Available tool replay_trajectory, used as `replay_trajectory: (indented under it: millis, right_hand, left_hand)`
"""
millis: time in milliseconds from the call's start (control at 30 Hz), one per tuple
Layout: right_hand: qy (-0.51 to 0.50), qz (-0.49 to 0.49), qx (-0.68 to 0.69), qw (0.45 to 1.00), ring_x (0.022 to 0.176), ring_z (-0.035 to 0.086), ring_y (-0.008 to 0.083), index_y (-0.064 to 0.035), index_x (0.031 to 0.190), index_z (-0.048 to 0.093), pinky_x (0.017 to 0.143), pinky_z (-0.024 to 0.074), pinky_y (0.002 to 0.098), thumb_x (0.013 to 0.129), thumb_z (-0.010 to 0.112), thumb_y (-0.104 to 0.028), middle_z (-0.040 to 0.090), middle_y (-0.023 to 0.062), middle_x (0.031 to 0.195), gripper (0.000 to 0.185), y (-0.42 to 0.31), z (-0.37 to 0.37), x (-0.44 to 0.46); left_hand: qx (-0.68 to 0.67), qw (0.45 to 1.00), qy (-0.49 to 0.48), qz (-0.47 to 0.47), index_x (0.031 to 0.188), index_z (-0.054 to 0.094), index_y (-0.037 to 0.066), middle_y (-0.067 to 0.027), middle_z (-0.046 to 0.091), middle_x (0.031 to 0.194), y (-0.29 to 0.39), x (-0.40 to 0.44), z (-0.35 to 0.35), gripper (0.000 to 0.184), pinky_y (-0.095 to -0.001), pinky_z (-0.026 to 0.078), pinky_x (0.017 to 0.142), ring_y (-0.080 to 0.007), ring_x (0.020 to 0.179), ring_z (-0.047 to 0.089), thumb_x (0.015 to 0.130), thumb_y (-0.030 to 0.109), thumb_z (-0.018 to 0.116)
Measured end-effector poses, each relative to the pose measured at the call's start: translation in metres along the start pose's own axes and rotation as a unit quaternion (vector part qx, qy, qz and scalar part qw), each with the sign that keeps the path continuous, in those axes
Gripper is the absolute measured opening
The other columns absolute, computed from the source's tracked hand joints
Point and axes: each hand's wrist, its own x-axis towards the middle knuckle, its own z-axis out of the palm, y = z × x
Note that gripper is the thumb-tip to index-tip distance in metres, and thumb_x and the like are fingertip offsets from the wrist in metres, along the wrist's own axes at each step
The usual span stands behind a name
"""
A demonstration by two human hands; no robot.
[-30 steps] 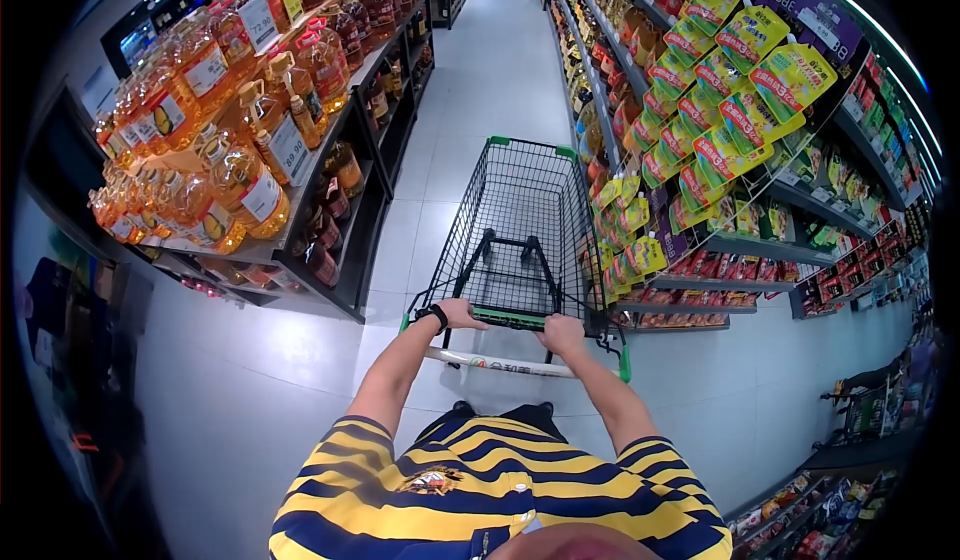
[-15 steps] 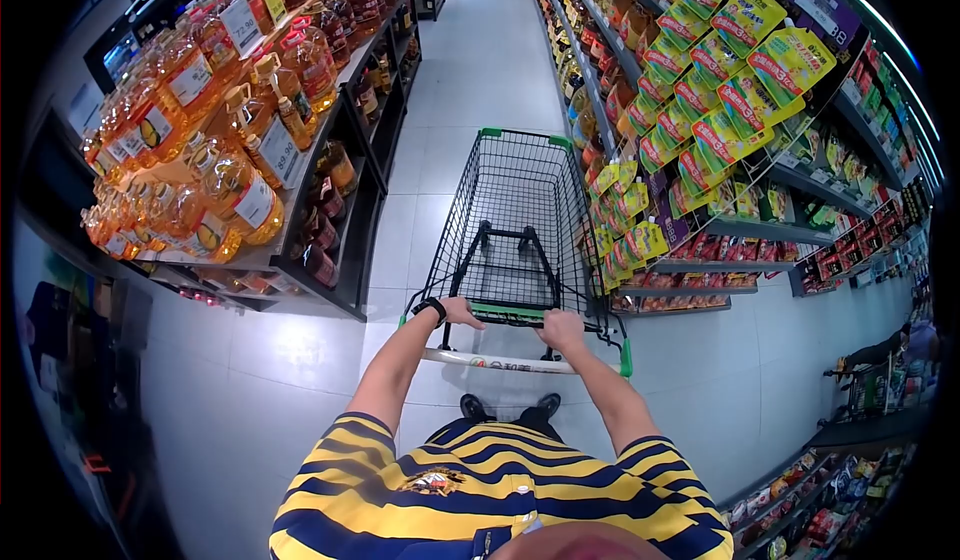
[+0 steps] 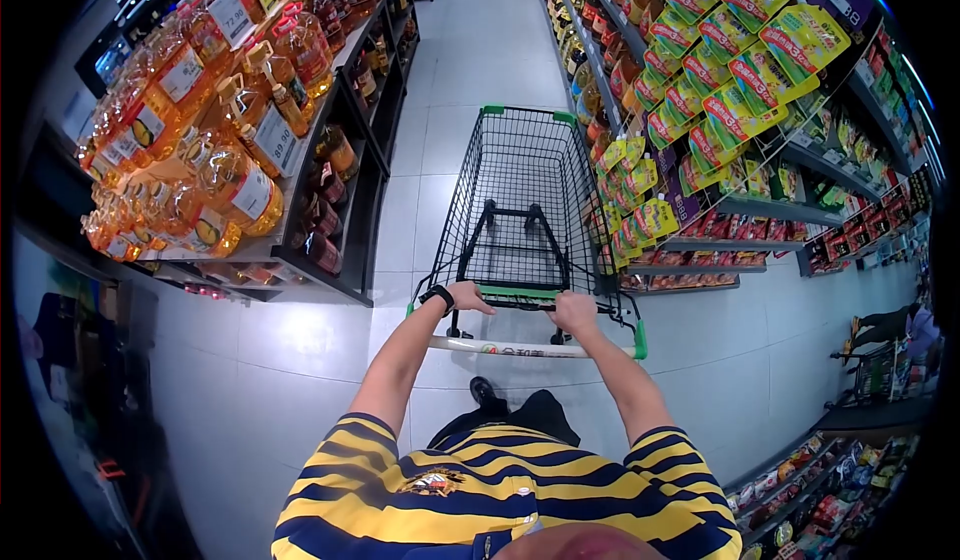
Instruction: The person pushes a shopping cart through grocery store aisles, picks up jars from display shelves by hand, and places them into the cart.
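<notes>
In the head view a black wire shopping cart with green corners stands ahead of me, and no goods show in its basket. My left hand, with a black band on the wrist, is closed on the cart's rear frame at the left of the green strip. Its thumb points down. Wrapped into a fist, my right hand grips the same rear frame on the right. Both hands lie just beyond the white push handle, which passes below them.
Oil bottles crowd a display on the left, with price cards among them. Yellow-green pouches hang on the right shelf, close to the cart's side. An aisle floor runs ahead. At far right a person stands by another cart.
The cart and both hands have shifted slightly right in view, and the right shelf's pouches appear larger. One shoe shows forward now, where two showed before. Both hands keep their hold.
</notes>
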Motion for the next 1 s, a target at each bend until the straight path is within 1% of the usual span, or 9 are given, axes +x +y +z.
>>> replay_trajectory:
  millis: [67,133,233,333,367,533,700,933,1000]
  right_hand:
    - [-0.039,0.018,-0.023,0.999,0.075,0.068,0.0295,-0.0075,0.077,0.070,0.064,0.0538,0.0414,0.073,0.069,-0.042,0.068,0.0113,0.082,0.035,0.000,0.004,0.001]
    - [-0.032,0.013,-0.017,0.999,0.075,0.068,0.0294,-0.0079,0.077,0.070,0.065,0.0538,0.0414,0.074,0.067,-0.043,0.068,0.0113,0.082,0.035,-0.002,0.003,0.000]
    - [-0.031,0.014,-0.014,0.999,0.076,0.068,0.0293,-0.0084,0.078,0.071,0.065,0.0537,0.0417,0.076,0.066,-0.044,0.069,0.0114,0.083,0.036,-0.001,0.000,-0.003]
    - [-0.036,0.027,0.001,0.999,0.077,0.068,0.0296,-0.0085,0.079,0.072,0.066,0.0537,0.0423,0.077,0.065,-0.042,0.069,0.0112,0.083,0.034,-0.005,-0.004,-0.007]
    - [-0.042,0.027,0.001,0.999,0.078,0.068,0.0295,-0.0084,0.080,0.072,0.067,0.0537,0.0422,0.076,0.065,-0.041,0.069,0.0111,0.083,0.034,-0.005,-0.002,-0.007]
    - [-0.045,0.025,-0.011,0.999,0.079,0.068,0.0292,-0.0084,0.082,0.072,0.068,0.0539,0.0418,0.075,0.066,-0.038,0.069,0.0109,0.084,0.032,-0.008,-0.003,-0.009]
    - [-0.046,0.034,-0.002,0.998,0.081,0.068,0.0292,-0.0083,0.081,0.072,0.070,0.0544,0.0411,0.074,0.069,-0.040,0.069,0.0105,0.085,0.033,-0.011,-0.002,-0.009]
    - [-0.060,0.031,-0.008,0.998,0.081,0.068,0.0295,-0.0079,0.082,0.072,0.070,0.0542,0.0414,0.075,0.066,-0.042,0.070,0.0109,0.086,0.035,-0.011,-0.006,-0.007]
    - [-0.048,0.013,-0.009,0.999,0.079,0.068,0.0301,-0.0078,0.080,0.072,0.070,0.0540,0.0418,0.076,0.065,-0.043,0.070,0.0108,0.084,0.036,-0.006,-0.002,-0.005]
  left_hand:
    - [0.000,0.998,0.063,0.023,0.099,0.071,-0.002,-0.0209,0.069,0.099,-0.005,0.002,0.007,0.074,-0.0361,0.049,0.085,-0.0320,0.093,0.065,0.063,0.062,0.072]
    - [-0.006,0.999,0.051,0.011,0.100,0.070,-0.001,-0.0200,0.069,0.098,0.000,-0.005,0.005,0.073,-0.0360,0.050,0.083,-0.0304,0.091,0.065,0.062,0.062,0.073]
    - [0.023,0.993,0.117,0.005,0.098,0.071,0.002,-0.0170,0.069,0.092,0.006,-0.015,0.010,0.071,-0.0349,0.051,0.080,-0.0282,0.088,0.066,0.062,0.062,0.073]
    - [0.025,0.993,0.115,0.010,0.097,0.071,0.003,-0.0160,0.069,0.091,0.007,-0.018,0.011,0.069,-0.0346,0.051,0.079,-0.0266,0.086,0.066,0.063,0.062,0.073]
    - [0.015,0.996,0.089,-0.010,0.100,0.070,0.001,-0.0159,0.069,0.096,0.010,-0.019,0.008,0.068,-0.0345,0.049,0.083,-0.0267,0.092,0.064,0.064,0.058,0.074]
    - [0.009,0.998,0.060,-0.009,0.100,0.069,0.000,-0.0156,0.069,0.094,0.013,-0.021,0.005,0.067,-0.0335,0.050,0.081,-0.0247,0.090,0.065,0.064,0.056,0.075]
    - [0.018,0.995,0.097,-0.007,0.100,0.070,0.001,-0.0158,0.069,0.095,0.007,-0.024,0.008,0.067,-0.0337,0.051,0.080,-0.0260,0.089,0.065,0.063,0.056,0.075]
    - [0.028,0.991,0.131,-0.017,0.101,0.070,0.001,-0.0159,0.069,0.099,0.010,-0.029,0.011,0.066,-0.0347,0.049,0.085,-0.0274,0.094,0.065,0.063,0.056,0.075]
    - [0.036,0.987,0.159,-0.005,0.098,0.071,0.003,-0.0156,0.070,0.094,0.010,-0.028,0.013,0.070,-0.0357,0.052,0.080,-0.0271,0.089,0.067,0.061,0.062,0.073]
